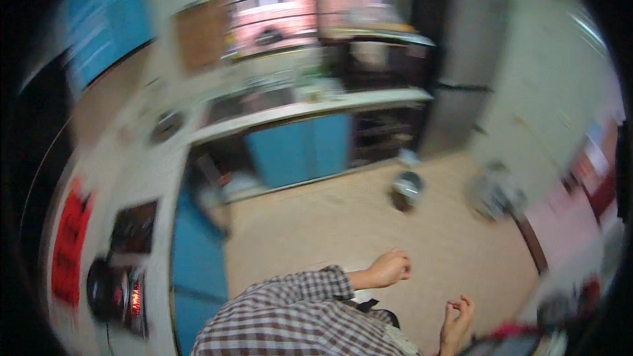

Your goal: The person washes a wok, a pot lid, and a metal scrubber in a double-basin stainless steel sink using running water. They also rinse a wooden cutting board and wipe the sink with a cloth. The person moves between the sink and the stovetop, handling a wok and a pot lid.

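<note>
My left hand (390, 269) hangs over the beige floor (316, 237), its fingers curled inward. Nothing shows in it, but the inside of the palm is hidden. A checked sleeve (296, 289) covers that arm. Lower and to the right, my right hand (457, 320) is raised with thumb and fingers half bent and apart, holding nothing. Neither hand touches an object that I can see. Ahead of them on the floor stands a dark, shiny bin or pot (407, 190), too blurred to name exactly.
A pale counter (385, 98) with blue cabinets (301, 148) runs ahead and along the left. On its left part sits a black appliance with a lit red display (134, 299). A tall refrigerator (465, 54) stands at the right. A blurred plastic bag (494, 193) lies by the wall.
</note>
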The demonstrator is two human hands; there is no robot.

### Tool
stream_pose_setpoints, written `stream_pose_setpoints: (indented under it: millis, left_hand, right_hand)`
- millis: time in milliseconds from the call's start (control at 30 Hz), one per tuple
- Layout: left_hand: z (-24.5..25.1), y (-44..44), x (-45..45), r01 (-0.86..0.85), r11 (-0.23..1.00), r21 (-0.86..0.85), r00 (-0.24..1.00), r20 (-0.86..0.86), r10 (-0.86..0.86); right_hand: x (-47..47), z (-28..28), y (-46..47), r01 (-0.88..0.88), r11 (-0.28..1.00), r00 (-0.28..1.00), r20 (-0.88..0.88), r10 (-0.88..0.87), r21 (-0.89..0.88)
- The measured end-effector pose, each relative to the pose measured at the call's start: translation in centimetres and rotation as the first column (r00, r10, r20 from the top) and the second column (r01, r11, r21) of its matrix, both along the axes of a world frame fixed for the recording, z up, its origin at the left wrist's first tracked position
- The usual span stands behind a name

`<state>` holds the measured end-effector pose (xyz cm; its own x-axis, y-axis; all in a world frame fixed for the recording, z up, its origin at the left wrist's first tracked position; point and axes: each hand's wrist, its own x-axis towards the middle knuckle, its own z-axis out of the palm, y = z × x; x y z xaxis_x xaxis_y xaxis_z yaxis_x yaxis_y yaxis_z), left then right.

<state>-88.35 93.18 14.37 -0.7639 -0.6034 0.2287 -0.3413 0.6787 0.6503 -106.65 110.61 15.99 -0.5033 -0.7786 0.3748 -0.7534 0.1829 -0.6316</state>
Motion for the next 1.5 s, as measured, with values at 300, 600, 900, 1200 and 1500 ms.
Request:
stream_pose_setpoints:
  millis: [300, 600, 900, 1200, 1500]
  left_hand:
    - [-3.3, 2.5, 22.8, -0.861, 0.488, 0.148, 0.482, -0.075, 0.873]
    - [-5.4, 3.7, 26.1, -0.969, 0.167, 0.185, 0.168, -0.011, 0.986]
    - [-5.9, -12.2, 22.6, -0.928, 0.290, 0.233, 0.316, 0.081, 0.945]
    - [-6.3, -3.5, 38.7, -0.711, -0.694, -0.112, -0.703, 0.090, 0.706]
    - [-2.2, 22.0, 53.4, 0.101, -0.871, -0.482, -0.975, 0.126, -0.183]
  right_hand:
    - [18.1, -0.7, -21.1, -0.851, 0.521, 0.524, 0.087, 0.847, 0.058]
    - [26.7, -1.4, -27.8, -0.963, 0.262, 0.270, 0.209, 0.940, 0.067]
    - [16.3, -4.0, -43.5, -0.906, 0.348, 0.381, 0.109, 0.918, 0.240]
    - [17.3, -6.1, -51.0, -0.894, 0.293, 0.343, 0.098, 0.934, 0.339]
    - [34.3, -6.7, -49.2, -0.927, 0.005, 0.174, 0.416, 0.892, 0.376]
